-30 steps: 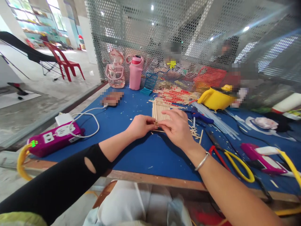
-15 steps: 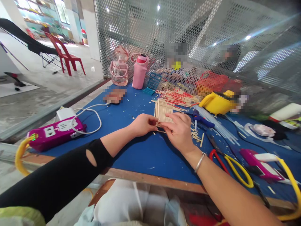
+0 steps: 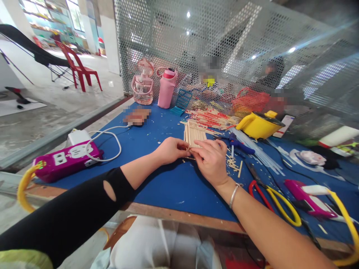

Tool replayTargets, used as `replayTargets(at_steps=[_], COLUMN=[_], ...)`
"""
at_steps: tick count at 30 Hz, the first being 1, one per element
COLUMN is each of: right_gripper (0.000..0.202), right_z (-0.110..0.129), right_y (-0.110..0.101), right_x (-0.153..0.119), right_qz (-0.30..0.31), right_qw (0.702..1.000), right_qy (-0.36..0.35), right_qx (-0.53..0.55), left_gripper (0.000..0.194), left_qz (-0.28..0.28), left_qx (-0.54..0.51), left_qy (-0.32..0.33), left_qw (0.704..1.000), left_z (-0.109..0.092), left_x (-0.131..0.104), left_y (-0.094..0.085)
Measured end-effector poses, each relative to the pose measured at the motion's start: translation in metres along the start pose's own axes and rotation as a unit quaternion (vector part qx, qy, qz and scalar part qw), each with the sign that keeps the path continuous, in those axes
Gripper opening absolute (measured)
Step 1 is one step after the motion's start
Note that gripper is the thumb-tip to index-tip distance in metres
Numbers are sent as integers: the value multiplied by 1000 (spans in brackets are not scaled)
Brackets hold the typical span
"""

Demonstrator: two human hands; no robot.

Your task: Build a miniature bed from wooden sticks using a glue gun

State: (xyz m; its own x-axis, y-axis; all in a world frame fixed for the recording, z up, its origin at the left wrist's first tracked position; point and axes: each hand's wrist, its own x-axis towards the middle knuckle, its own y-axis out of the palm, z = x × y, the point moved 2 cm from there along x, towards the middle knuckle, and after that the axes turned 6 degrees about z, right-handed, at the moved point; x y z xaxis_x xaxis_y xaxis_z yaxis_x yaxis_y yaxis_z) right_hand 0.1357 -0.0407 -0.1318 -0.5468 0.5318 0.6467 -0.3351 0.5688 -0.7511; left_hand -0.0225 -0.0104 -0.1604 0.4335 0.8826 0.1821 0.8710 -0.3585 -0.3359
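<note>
A small structure of pale wooden sticks [image 3: 196,130], laid side by side, sits on the blue tabletop in front of me. My left hand [image 3: 173,150] is closed with thumb and fingers pinching its near left corner. From the right, my right hand [image 3: 211,158] is closed at the near edge, its fingers over the top and their tips close to the left fingertips. Whatever small piece lies between the fingertips is hard to make out. Just right of my right hand lie short stick offcuts [image 3: 232,163] and a blue glue gun [image 3: 242,145].
Red-tipped sticks [image 3: 210,117] are heaped behind the structure. To the right are clear glue sticks [image 3: 258,151], a yellow pot [image 3: 260,125] and red-and-yellow-handled scissors [image 3: 284,209]. A purple power strip [image 3: 66,160] and its white cable [image 3: 120,144] lie left. Bottles [image 3: 167,89] stand by the mesh screen.
My right hand's fingers have shifted slightly toward the left fingertips at the near edge. The structure stays in about the same place; the view has tilted a little.
</note>
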Motion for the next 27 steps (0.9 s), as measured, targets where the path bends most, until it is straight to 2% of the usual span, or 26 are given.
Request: replayTargets(at_steps=[11, 14, 19, 21, 24, 27], right_gripper=[18, 16, 12, 19, 34, 36], right_z=[3, 2, -8, -12, -14, -13], right_y=[1, -2, -5, -2, 1, 0], right_x=[-1, -2, -2, 1, 7, 15], right_qz=[27, 15, -26, -8, 55, 84], right_qw=[999, 1000, 996, 992, 987, 985], right_qy=[-10, -18, 47, 67, 70, 62], right_qx=[-25, -7, 73, 102, 135, 135], left_gripper=[20, 21, 23, 24, 24, 25], left_qz=[-16, -19, -18, -15, -16, -19], left_qx=[55, 68, 83, 86, 89, 94], left_qy=[12, 10, 3, 2, 1, 2], left_qw=[998, 997, 996, 996, 996, 995], left_z=[-10, -11, -10, -11, -11, -12], left_x=[-4, -4, -4, -4, -4, -4], left_y=[-2, -2, -3, -4, -4, -5])
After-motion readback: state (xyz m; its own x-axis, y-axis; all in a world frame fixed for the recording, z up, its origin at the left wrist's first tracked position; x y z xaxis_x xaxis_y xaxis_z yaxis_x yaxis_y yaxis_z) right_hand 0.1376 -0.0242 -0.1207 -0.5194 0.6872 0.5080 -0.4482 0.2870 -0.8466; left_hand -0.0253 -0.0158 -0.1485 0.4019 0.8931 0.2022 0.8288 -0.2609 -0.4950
